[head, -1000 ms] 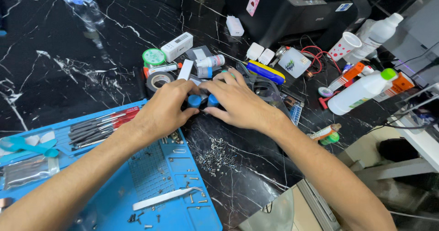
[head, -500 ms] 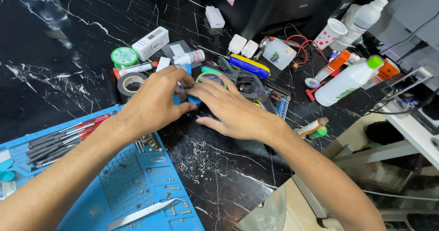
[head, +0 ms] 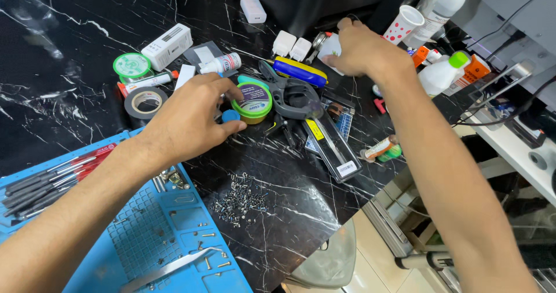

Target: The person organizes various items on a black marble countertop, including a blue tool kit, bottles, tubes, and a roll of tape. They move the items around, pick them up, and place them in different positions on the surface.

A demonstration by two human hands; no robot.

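Head view showed the hands had split apart: the right hand (head: pixel 358 48) had reached away to close on a white bottle (head: pixel 332 48) by the printer, while the left hand (head: pixel 194 116) stayed (fingers loosely curled) pinching the small blue cap (head: pixel 230 115) beside the green-rimmed tin (head: pixel 252 102)

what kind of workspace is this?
Most likely a small-electronics repair bench. A blue repair mat holds loose screws and tweezers, precision screwdrivers lie at its edge, and a heap of tiny screws sits on the black marble table. Solder spool and tape roll lie nearby.
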